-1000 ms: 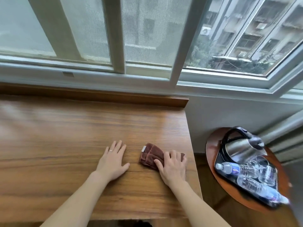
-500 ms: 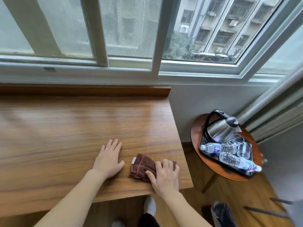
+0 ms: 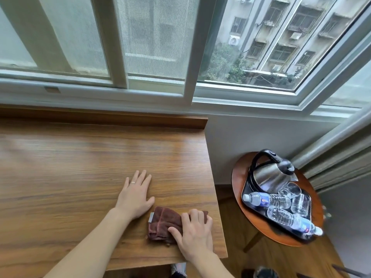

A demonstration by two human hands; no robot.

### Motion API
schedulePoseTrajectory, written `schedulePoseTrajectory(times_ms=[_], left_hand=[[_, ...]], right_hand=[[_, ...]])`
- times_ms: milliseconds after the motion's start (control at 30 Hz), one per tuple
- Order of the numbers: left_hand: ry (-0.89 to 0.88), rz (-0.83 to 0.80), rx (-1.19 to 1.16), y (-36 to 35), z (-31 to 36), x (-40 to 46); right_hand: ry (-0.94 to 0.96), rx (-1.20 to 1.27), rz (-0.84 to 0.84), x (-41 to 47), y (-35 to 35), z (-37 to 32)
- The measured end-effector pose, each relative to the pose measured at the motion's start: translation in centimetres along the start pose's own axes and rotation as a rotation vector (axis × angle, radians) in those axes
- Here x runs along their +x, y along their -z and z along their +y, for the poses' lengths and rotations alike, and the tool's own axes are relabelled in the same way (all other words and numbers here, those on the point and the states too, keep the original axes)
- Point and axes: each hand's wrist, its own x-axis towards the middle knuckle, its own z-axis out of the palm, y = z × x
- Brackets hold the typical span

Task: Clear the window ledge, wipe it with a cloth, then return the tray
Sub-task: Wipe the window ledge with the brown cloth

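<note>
window [image 3: 156,43]: white sliding frames, mesh screen left, daylight | outside: grey apartment block [image 3: 285,31], green shrubs | wall [image 3: 261,137]: white under the sill | curtain [image 3: 341,157]: grey, far right | floor [image 3: 281,257]: wood boards

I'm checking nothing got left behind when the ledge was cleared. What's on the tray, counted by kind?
On the black tray, which sits on the round side table:
Kettle: 1
Water bottles: 2
Glasses: 2
Total: 5
</note>
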Motion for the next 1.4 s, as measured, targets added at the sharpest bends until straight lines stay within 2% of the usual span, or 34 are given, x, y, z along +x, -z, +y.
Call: schedulePoseTrajectory(times_ms=[500,833,967,1200,1400], left_hand=[[0.138,0.040,-0.018,1.4,2.4,7.7],[0.139,0.090,-0.001,0.6,1.7,8.9],[0.144,0.051,-0.011,1.0,1.6,9.0],[0.140,0.012,-0.045,1.9,1.3,9.0],[0.150,-0.019,-0.052,2.1,1.2,9.2]], right_hand=[[0.173,0.013,-0.008,15.2,-2.8,7.3],[0.178,0.070,-0.016,27.2,-4.8,9.7],[0.182,0.064,0.005,30.9,-5.3,10.2],[0.143,0.076,-0.037,34.1,-5.8,10.2],[0.068,0.111,0.004,31.4,-5.5,9.7]])
